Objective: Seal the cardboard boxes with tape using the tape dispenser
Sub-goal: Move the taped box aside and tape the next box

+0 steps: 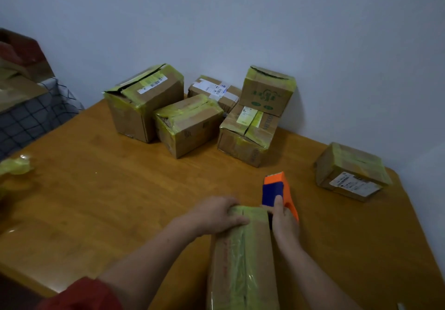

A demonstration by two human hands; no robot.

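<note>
A long cardboard box point(243, 259) with a strip of yellow-green tape along its top lies at the near edge of the wooden table point(115, 189). My left hand point(216, 213) grips the box's far left corner, thumb pressed on the tape. My right hand point(284, 223) holds the orange and blue tape dispenser point(277, 189) against the box's far right corner. The dispenser's lower part is hidden behind my fingers and the box.
Several taped boxes point(190, 124) are clustered at the back against the wall, one stacked on another point(267, 90). A single taped box point(351, 172) sits at the right. Crumpled tape point(15, 165) lies at the left edge. A checked cloth point(31, 114) lies beyond the table's left side.
</note>
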